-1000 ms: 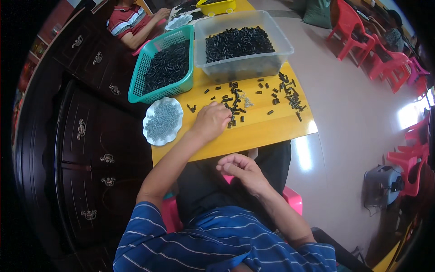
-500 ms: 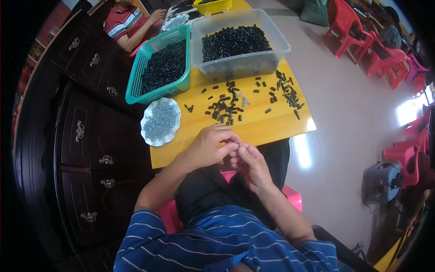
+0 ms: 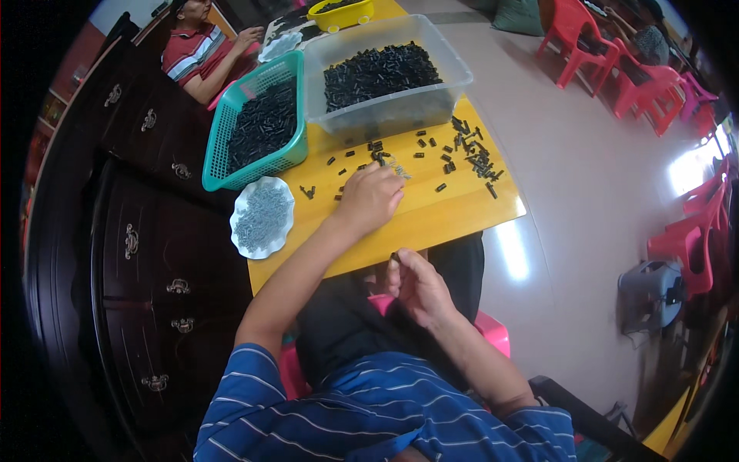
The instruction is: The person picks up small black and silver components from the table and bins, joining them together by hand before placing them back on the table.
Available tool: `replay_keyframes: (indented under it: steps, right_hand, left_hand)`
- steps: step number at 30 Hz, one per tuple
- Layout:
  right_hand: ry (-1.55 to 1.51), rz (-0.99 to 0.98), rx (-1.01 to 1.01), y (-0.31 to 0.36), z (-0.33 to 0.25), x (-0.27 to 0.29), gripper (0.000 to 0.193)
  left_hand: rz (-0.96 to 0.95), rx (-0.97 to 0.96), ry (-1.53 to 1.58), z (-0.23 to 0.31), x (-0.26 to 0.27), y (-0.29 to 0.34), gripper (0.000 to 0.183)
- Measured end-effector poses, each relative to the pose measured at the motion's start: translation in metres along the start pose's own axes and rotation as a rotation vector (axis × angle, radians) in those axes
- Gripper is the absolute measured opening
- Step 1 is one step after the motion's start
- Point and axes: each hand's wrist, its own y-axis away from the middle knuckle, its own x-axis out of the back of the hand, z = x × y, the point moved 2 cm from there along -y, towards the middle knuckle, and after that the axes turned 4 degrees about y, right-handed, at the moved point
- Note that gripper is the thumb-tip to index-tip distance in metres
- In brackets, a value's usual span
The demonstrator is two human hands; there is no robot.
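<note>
My right hand (image 3: 426,289) is closed near the table's front edge, with a small black cylindrical piece (image 3: 395,256) pinched between thumb and finger. Farther forward, my left hand (image 3: 369,199) reaches over the table, fingers bent downward and thumb apart. Its fingertips, partly hidden, are beside a little heap of small pale pins (image 3: 398,169) and cover part of the loose black pieces (image 3: 375,148). To the left of that hand, a white scalloped plate (image 3: 288,202) holds many grey pins (image 3: 262,217).
A green basket (image 3: 299,127) and a clear plastic bin (image 3: 419,115), both full of black pieces, stand on the yellow table (image 3: 339,254). More black pieces (image 3: 479,158) lie at the right edge. Dark drawers (image 3: 165,231) flank the left; another person (image 3: 204,58) sits beyond.
My hands were together over my lap; the left has moved forward to the scattered pieces. The right stays back, a black piece now showing in its fingers. The whole view has shifted slightly.
</note>
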Motion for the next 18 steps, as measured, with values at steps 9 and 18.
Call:
replay_keyframes:
  steps: [9, 18]
  right_hand:
    - [0.029, -0.028, -0.013, -0.002, 0.001, 0.003, 0.020]
    - [0.009, -0.059, 0.001, -0.004, 0.000, 0.003, 0.021]
  left_hand:
    - [-0.033, 0.025, -0.101, -0.006, -0.017, -0.006, 0.013]
    - [-0.139, -0.026, -0.149, -0.010, -0.019, -0.016, 0.011]
